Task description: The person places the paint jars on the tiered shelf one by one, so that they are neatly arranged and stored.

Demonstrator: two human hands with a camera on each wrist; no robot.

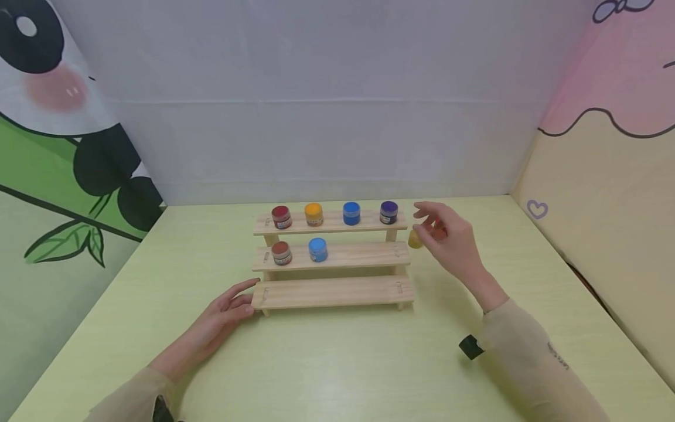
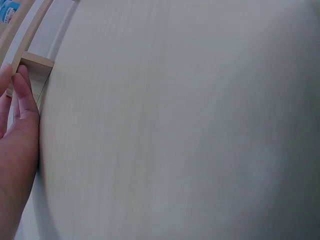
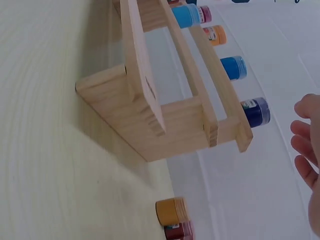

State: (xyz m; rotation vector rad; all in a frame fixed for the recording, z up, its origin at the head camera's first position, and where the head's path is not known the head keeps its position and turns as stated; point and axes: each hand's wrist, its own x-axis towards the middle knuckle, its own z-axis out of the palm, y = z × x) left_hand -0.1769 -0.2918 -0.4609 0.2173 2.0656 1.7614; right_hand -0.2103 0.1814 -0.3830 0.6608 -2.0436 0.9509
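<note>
A three-tier wooden rack (image 1: 337, 293) stands on the table with small paint jars on its upper two tiers. My left hand (image 1: 224, 319) holds the left end of its lowest tier between thumb and fingers. My right hand (image 1: 450, 243) hovers off the rack's right side, fingers loosely bent and nothing in them. Beyond it are a yellow jar (image 1: 415, 239) and a red jar (image 1: 439, 232), partly covered by the hand in the head view. The right wrist view shows the yellow jar (image 3: 171, 211) and a dark red jar (image 3: 179, 231) on the table.
On the top tier sit dark red (image 1: 282, 217), orange (image 1: 313, 214), blue (image 1: 351, 213) and purple (image 1: 388, 212) jars. The middle tier carries a brown jar (image 1: 282, 253) and a light blue jar (image 1: 318, 249). A pale back wall (image 1: 337, 146) rises behind the table.
</note>
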